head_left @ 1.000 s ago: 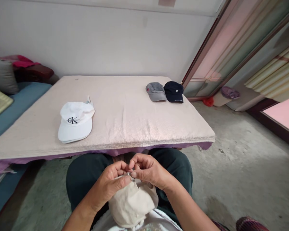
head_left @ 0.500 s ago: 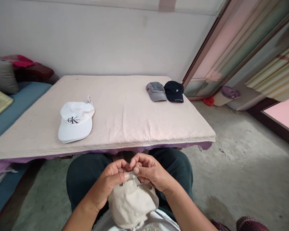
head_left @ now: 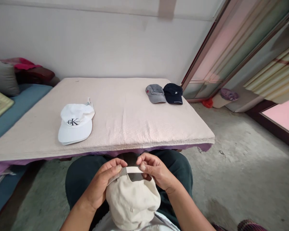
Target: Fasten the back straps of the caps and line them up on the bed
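pinching a beige cap's (head_left: 133,205) strap (head_left: 134,170), left hand (head_left: 103,178) and right hand (head_left: 156,170) sit apart; left, a white cap (head_left: 75,131) reads "ck".

Cap (head_left: 133,202): cream, soft cloth, plain, crown rounded with few creases. Sits at lap (head_left: 86,171), between knees, crown toward wearer, back edge facing away. Back opening (head_left: 135,176) arched, dark inside, gaping. Strap (head_left: 134,169) pale, flat, spans opening from side to side, pinched near both ends; greyer patch at its left, detail too small to tell. Metal eyelet (head_left: 117,179) left of opening. Small mark low on crown.
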Demonstrator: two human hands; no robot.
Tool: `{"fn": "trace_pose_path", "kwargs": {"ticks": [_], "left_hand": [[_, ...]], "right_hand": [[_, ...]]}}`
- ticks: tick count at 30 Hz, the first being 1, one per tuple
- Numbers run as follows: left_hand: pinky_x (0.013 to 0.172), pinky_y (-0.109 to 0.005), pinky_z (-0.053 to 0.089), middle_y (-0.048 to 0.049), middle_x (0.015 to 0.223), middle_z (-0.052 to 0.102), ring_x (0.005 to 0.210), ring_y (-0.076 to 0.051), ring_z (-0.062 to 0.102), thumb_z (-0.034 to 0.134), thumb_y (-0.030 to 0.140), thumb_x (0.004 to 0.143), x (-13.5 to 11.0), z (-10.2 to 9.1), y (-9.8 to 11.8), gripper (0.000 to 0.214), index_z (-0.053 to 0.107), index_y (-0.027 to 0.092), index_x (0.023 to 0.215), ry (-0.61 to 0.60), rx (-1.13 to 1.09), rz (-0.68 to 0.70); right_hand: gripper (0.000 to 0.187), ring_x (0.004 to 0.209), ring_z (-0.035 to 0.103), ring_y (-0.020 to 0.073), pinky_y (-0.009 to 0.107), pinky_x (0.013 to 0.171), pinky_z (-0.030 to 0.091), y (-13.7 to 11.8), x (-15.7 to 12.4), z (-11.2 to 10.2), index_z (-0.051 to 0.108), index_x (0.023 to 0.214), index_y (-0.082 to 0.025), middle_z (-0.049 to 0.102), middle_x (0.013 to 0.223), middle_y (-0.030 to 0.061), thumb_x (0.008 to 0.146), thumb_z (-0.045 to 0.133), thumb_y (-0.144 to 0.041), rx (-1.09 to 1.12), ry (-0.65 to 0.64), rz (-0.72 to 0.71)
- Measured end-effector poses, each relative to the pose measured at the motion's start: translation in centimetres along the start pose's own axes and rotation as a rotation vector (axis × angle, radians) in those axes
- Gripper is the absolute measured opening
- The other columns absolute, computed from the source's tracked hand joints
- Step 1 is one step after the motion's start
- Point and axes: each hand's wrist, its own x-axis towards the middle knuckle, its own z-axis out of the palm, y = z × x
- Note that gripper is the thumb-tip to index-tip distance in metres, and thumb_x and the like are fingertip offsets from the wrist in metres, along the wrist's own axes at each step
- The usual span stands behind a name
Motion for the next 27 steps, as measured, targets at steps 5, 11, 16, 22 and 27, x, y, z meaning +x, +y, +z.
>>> {"fn": "trace_pose_path", "kwargs": {"ticks": [5,11,16,22,27], "left_hand": [[0.064,-0.026,0.045,-0.0083,0.078,0.071,0.071,-0.018,0.063,0.056,0.050,0.086,0.6,-0.7,-0.6,0.040,0.069,0.013,0.093,0.055,0.107,-0.052],[0.051,-0.021,0.037,-0.0031,0.062,0.065,0.053,-0.012,0.054,0.065,0.046,0.081,1.2,-1.8,-1.7,0.035,0.068,0.012,0.075,-0.180,0.175,-0.170],[0.058,-0.021,0.045,-0.0036,0.070,0.071,0.058,-0.012,0.061,0.077,0.026,0.072,1.2,-1.3,-1.8,0.016,0.072,0.013,0.080,-0.106,-0.089,-0.097],[0.062,-0.029,0.054,-0.0020,0.063,0.074,0.055,-0.018,0.068,0.077,0.019,0.067,0.8,-1.8,0.3,0.007,0.073,0.017,0.073,0.237,-0.447,-0.098],[0.080,-0.042,0.055,-0.0075,0.069,0.076,0.076,-0.029,0.073,0.059,0.035,0.083,1.6,-3.4,1.9,0.025,0.075,0.016,0.084,0.273,-0.571,-0.168]], "right_hand": [[0.025,0.043,0.042,0.0033,0.014,0.040,0.030,-0.3,0.3,-0.3,0.063,0.084,-0.017,0.047,0.057,-0.0073,0.071,0.080,-0.030,0.101,0.125,-0.082],[0.024,0.044,0.041,0.0032,0.015,0.041,0.029,-0.2,0.7,-0.2,0.064,0.084,-0.017,0.048,0.057,-0.0066,0.070,0.080,-0.029,0.076,0.153,-0.096],[0.024,0.047,0.041,0.0049,0.017,0.045,0.031,0.3,1.3,-0.5,0.064,0.086,-0.017,0.046,0.058,-0.0060,0.076,0.076,-0.035,0.013,0.122,-0.115],[0.030,0.056,0.045,0.0065,0.018,0.052,0.032,2.4,1.1,-3.0,0.066,0.090,-0.014,0.054,0.066,-0.0009,0.085,0.065,-0.043,0.039,0.144,-0.067],[0.036,0.068,0.056,0.0135,0.024,0.065,0.041,4.4,-0.3,-5.1,0.067,0.089,-0.013,0.061,0.074,0.0032,0.079,0.069,-0.048,0.118,0.083,-0.065]]}}
